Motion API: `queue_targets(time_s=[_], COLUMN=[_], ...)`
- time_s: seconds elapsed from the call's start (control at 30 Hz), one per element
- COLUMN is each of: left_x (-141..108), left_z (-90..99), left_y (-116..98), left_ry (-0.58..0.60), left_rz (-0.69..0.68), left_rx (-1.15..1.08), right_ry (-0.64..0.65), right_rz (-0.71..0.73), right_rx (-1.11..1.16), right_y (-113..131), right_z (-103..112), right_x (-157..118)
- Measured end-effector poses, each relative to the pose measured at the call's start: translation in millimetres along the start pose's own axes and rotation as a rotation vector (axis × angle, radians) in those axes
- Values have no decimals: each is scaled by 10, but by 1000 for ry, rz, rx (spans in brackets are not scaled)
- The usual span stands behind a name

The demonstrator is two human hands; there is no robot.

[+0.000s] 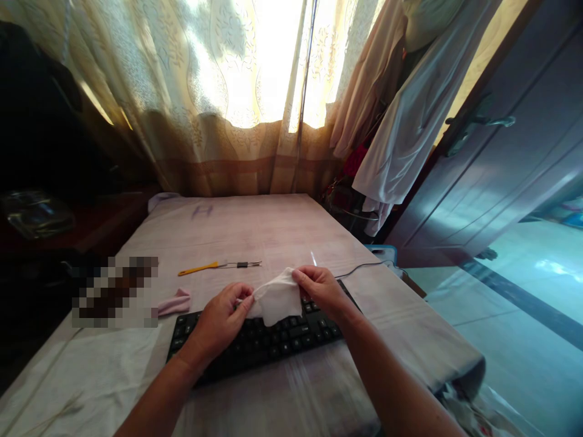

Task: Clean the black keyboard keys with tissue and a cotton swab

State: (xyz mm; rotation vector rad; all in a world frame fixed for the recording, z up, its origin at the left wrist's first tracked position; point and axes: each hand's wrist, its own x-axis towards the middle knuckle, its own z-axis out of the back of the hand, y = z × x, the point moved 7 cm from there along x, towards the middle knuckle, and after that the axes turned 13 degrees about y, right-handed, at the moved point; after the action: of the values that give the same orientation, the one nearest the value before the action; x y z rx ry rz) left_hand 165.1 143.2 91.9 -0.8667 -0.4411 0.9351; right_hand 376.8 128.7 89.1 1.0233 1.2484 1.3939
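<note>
Over black keyboard [255,351] — left hand [225,311], right hand [322,290], each grip pinching white cloth [279,302] — plastic bag [476,414] lower right, contents unclear

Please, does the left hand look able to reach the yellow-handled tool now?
Probably yes: the yellow-handled tool lies just beyond the left hand, with nothing visible between them. The hand would likely have to release the white cloth first.

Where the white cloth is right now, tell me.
In the head view, the white cloth is below centre, held between the left hand and right hand, over the black keyboard.
</note>
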Motion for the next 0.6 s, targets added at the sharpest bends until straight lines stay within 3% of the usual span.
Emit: queue_targets(time_s=[0.2,0.33,0.5,0.6], left_x=[87,75,95,76], left_z=[-157,-154,-71,-6], left_y=[-27,-40,85,178], left_ry=[170,28,-77,-107], left_rz=[18,74,51,57], left_rx=[-281,-166,-301,-288], right_ry=[-76,-97,152,144], right_rz=[-38,-22,-48,-71], right_rx=[26,35,144,111], right_y=[-34,-7,-42,-106], right_z=[-116,-147,-317,-314], right_x=[207,240,96,2])
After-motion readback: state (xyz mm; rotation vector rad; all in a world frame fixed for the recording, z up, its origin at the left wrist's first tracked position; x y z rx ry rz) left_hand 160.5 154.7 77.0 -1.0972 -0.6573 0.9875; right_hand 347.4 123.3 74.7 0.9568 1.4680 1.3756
